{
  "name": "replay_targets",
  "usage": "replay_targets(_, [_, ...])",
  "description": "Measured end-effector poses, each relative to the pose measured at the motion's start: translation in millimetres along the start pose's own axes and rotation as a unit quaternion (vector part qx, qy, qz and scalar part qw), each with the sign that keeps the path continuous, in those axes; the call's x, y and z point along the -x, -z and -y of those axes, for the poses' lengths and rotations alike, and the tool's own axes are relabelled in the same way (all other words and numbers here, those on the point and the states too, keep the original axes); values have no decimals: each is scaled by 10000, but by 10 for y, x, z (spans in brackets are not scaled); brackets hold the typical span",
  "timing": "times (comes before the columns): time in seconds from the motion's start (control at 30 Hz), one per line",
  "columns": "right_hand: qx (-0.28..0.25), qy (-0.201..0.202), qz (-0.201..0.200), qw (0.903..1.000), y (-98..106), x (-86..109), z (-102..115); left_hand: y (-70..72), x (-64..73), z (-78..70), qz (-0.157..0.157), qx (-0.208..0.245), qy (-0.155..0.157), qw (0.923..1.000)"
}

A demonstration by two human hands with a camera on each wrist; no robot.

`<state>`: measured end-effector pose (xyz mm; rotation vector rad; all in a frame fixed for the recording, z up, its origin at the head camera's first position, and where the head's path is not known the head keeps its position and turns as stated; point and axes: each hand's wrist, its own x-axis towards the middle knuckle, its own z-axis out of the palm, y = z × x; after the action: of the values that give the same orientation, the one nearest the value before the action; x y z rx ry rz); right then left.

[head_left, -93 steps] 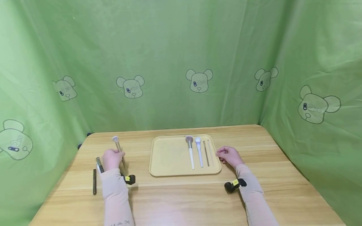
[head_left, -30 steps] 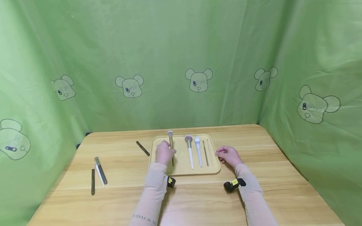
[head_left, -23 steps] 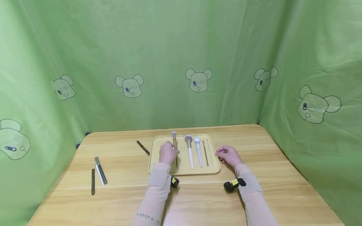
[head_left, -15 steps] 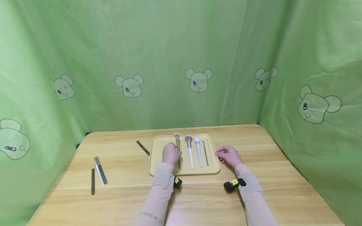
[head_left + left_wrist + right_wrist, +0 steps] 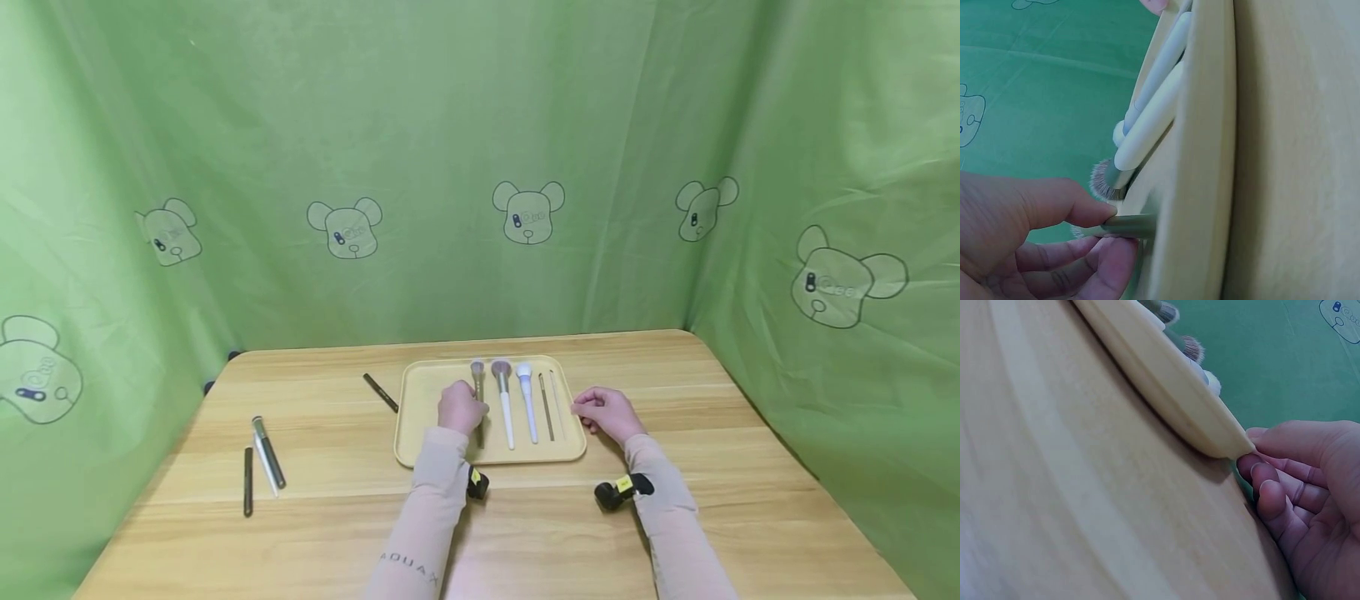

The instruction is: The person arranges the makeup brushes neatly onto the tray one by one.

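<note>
My left hand [image 5: 461, 407] pinches the gold-brown handle of a makeup brush [image 5: 1135, 226] between thumb and fingers, low over the cream tray [image 5: 427, 408]. That brush's bristles point to the far side. Just to its right on the tray lies a big white-handled brush [image 5: 507, 415], followed by a lavender-handled brush [image 5: 529, 412], a thin brown brush [image 5: 548, 412] and a thin pale one [image 5: 557, 400]. With thumb and fingertips, my right hand [image 5: 609, 414] grips the tray's right rim, seen close up in the right wrist view.
Left of the tray, a short black stick [image 5: 381, 392] lies near its edge. Farther left on the wooden table [image 5: 540, 533] are a dark brush with a silvery end [image 5: 268, 454], a thin white stick [image 5: 268, 479] and a black stick [image 5: 248, 483]. Green curtains surround the table.
My left hand has carried the gold-brown brush from the table's left side to the tray, then slid right and nearer, beside the big white-handled brush. The right hand stays at the rim.
</note>
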<state>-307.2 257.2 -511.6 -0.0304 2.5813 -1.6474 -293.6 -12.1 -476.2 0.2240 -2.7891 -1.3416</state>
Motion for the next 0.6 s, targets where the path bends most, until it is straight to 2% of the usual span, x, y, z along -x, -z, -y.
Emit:
replay_targets(0.3, [-23,-2,3,10000,8,-2,-15,-10,-13,1,75,-202,-107,9997])
replay_targets(0.5, [-189,333,81,9992,19,32,-7,-7,-18,-17,116,-303,-95,9994])
replay_targets(0.6, [-181,306,66,9993,11,30,1,-15,-26,-19,119,-350,-66,9993])
